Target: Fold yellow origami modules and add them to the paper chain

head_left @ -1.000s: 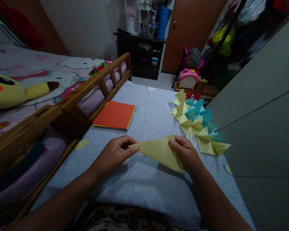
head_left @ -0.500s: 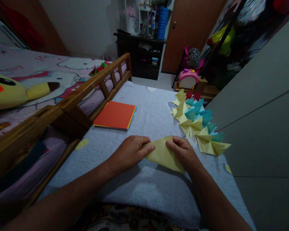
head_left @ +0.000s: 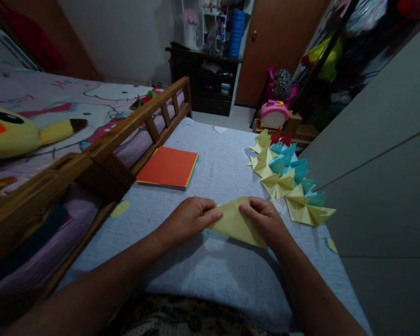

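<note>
A folded sheet of pale yellow paper (head_left: 236, 224) is stretched between my two hands, just above the bed. My left hand (head_left: 191, 217) pinches its left corner, thumb on top. On the other side my right hand (head_left: 266, 219) grips the upper right part, with the thumb pressed on the paper and the fingers behind. A flap hangs down toward my right wrist. Beyond my left hand lies a stack of square coloured paper (head_left: 168, 167), orange on top. To the right stand several folded yellow paper pieces (head_left: 278, 184) in a row, beside several blue ones (head_left: 289, 161).
The pale blue bedsheet (head_left: 217, 154) lies under everything. A wooden bed rail (head_left: 136, 119) runs along the left, with a yellow plush toy (head_left: 14, 133) beyond it. At the right rises a pale cabinet side (head_left: 381, 186). Red folded paper (head_left: 282, 138) sits at the far right.
Both hands have shifted very slightly left with the yellow paper, and its lower edge sits a little higher. Their grip looks the same.
</note>
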A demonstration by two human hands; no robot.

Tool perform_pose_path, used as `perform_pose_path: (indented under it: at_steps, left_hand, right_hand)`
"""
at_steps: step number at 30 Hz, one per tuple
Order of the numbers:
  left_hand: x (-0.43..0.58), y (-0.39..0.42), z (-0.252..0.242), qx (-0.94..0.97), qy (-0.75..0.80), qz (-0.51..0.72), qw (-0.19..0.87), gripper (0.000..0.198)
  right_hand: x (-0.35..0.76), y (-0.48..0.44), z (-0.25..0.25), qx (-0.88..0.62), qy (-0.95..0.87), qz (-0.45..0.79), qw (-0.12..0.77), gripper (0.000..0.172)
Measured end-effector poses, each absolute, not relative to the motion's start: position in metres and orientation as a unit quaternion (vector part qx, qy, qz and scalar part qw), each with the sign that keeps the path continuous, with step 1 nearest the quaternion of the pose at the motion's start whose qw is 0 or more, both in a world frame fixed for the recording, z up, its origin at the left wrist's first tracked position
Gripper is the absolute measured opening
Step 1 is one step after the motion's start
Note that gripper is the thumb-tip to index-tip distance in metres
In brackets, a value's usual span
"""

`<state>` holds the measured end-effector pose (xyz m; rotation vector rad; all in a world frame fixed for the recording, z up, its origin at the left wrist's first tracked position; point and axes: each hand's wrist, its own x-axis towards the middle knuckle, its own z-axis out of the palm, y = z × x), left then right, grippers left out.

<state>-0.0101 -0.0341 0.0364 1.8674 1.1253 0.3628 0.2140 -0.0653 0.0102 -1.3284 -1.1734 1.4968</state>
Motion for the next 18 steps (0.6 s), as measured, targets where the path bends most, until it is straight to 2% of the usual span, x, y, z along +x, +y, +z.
perform_pose_path:
  at_steps: [8, 18]
  left_hand:
    - [-0.017, -0.033, 0.021, 0.764, 0.478, 0.128, 0.413, 0.029]
    - [-0.017, -0.039, 0.017, 0.79, 0.519, 0.081, 0.316, 0.021]
  right_hand:
    - [0.211, -0.054, 0.003, -0.612, -0.66, 0.291, 0.325, 0.027]
    - [0.206, -0.046, -0.001, -0.61, -0.737, 0.208, 0.204, 0.024]
